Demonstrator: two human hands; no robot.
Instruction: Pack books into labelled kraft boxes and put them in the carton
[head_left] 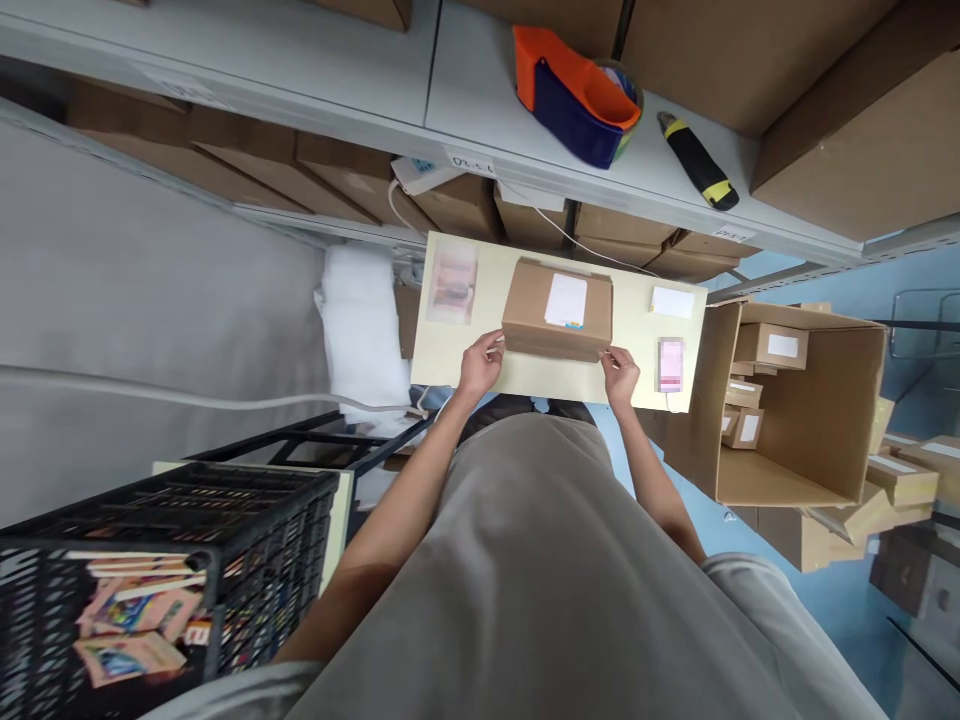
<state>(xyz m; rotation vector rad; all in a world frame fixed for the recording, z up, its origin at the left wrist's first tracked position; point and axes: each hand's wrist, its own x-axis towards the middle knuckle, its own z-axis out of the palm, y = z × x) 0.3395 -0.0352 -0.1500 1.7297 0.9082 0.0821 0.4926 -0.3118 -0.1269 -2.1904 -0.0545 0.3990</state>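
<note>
- As we look down, the cardboard box (556, 312) sits at the middle of the tabletop, brown, matte and oblong, with a smooth white label (565, 300) on it.
- Our left hand (482, 365) is narrow, its bent fingers pinching the cardboard box at its near left corner.
- Our right hand (620, 377) is narrow too, fingertips closed on the near right corner; both our forearms reach forward, spread either side of our grey shirt (547, 560).
- Beneath lies the pale yellow tabletop (465, 355), flat and long, with a white card (673, 302) and a blurred pink item (670, 365) at its right.
- On the far metal shelf (480, 90) we see an orange-and-blue tape dispenser (574, 100) and a black-and-yellow cutter (699, 163).
- To our right, a large open carton (802, 420) holds small labelled boxes (772, 346).
- Near left stands a black lattice crate (277, 540) with colourful packets (139, 610); beyond it are puffy white sheets (364, 330) by a grey wall (150, 270).
</note>
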